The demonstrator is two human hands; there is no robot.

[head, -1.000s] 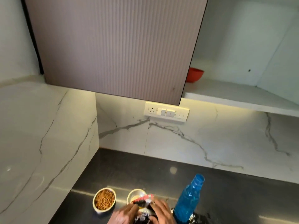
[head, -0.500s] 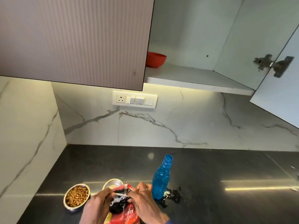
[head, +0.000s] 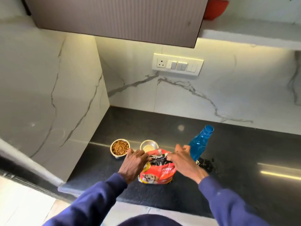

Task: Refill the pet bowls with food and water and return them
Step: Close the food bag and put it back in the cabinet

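A red pet food bag (head: pixel 158 174) with a dog picture stands on the black counter (head: pixel 244 185). My left hand (head: pixel 134 163) grips the left side of its crumpled top, and my right hand (head: pixel 183 160) grips the right side. Behind the bag, a steel bowl (head: pixel 120 147) holds brown kibble. To its right stands a second steel bowl (head: pixel 149 145), its contents pale and unclear. An uncapped blue water bottle (head: pixel 199 142) stands upright just right of my right hand.
A wet patch (head: pixel 207 165) lies on the counter by the bottle's base. A marble side wall (head: pixel 48 95) closes off the left. Overhead hang a ribbed cabinet door (head: pixel 117 17) and a shelf with a red bowl (head: pixel 215 8). A switch panel (head: pixel 177 64) is on the backsplash.
The view has tilted down and back, so my sleeves and the counter's front edge now show. Both hands stay on the bag's top, now drawn slightly apart.
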